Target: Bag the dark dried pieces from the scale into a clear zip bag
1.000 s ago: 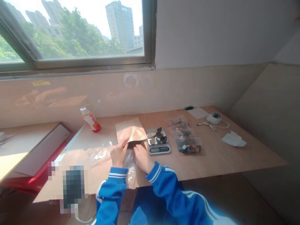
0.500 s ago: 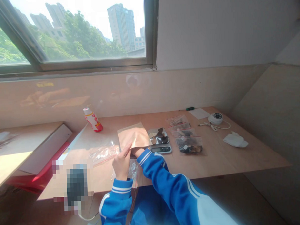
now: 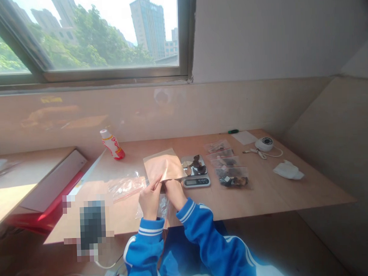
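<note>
My left hand (image 3: 150, 198) pinches the near edge of a brown paper bag (image 3: 163, 165), which lies flat-tilted over the table. My right hand (image 3: 174, 193) reaches into the bag's mouth, its fingers hidden inside. Just right of the bag is a small kitchen scale (image 3: 196, 182) with several dark and pale flat pieces (image 3: 198, 165) on its platform; the display digits are too small to read. Beneath my hands lies a clear zip bag (image 3: 164, 206). Another clear plastic bag (image 3: 127, 187) rests to the left.
Several filled zip bags (image 3: 233, 179) lie right of the scale. Farther right are a white round camera-like device (image 3: 264, 144) with a cable and a crumpled white tissue (image 3: 287, 170). A red and white bottle (image 3: 112, 145) stands at back left. A green-handled tool (image 3: 233, 132) is at the back.
My right hand has drawn partly back out of the paper bag, so its back and wrist now show. My left hand keeps its hold on the bag.
</note>
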Available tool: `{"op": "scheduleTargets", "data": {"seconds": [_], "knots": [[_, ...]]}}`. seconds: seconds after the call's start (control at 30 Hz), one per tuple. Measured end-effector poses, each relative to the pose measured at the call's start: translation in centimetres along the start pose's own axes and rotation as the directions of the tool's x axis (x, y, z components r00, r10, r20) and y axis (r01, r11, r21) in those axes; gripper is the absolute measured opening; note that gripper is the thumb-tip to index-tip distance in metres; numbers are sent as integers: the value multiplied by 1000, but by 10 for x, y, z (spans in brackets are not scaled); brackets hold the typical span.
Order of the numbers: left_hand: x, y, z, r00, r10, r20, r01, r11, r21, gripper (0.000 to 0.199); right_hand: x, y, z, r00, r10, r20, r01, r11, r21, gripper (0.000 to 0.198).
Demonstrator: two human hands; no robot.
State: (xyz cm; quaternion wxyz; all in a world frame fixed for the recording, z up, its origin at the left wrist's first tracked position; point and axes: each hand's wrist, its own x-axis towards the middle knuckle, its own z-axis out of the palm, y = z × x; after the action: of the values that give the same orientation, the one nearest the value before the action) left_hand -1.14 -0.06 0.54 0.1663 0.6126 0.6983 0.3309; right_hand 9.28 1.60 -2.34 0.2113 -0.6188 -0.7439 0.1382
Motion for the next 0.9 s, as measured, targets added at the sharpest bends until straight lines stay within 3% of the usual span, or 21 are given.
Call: {"op": "scheduleTargets", "data": {"seconds": [0.1, 0.2, 0.27, 0.37, 0.47, 0.6, 0.77, 0.9], "knots": [[4, -3, -1, 1000, -13, 11, 13, 1000, -26, 32, -15, 2, -6, 997, -52, -59, 58, 993, 107, 23], [11, -7, -3, 1000, -15, 7, 16, 999, -48, 32, -36, 7, -23, 980, -96, -174, 159, 902, 400, 36], [14, -10, -4, 1000, -18, -1, 17, 998, -63, 32, -49, 13, -39, 980, -18, -197, 130, 807, 576, 40], [19, -13, -5, 999, -39, 2, 39, 997, -60, 32, -56, 30, -65, 973, 129, -193, 39, 730, 683, 33], [24, -15, -1, 998, -61, 17, 61, 998, -31, 32, -43, 60, -81, 946, 197, -257, 26, 744, 667, 31], [35, -18, 8, 998, -29, 50, 33, 995, -93, 30, 2, 107, -85, 899, 224, -376, 0, 860, 510, 29], [55, -24, 17, 998, 51, 32, -40, 962, -270, 28, 57, 139, -76, 959, 140, -247, -69, 959, 275, 27], [62, -28, 18, 998, 56, 31, -43, 944, -327, 27, 67, 141, -69, 975, 108, -193, -65, 974, 215, 20]]}}
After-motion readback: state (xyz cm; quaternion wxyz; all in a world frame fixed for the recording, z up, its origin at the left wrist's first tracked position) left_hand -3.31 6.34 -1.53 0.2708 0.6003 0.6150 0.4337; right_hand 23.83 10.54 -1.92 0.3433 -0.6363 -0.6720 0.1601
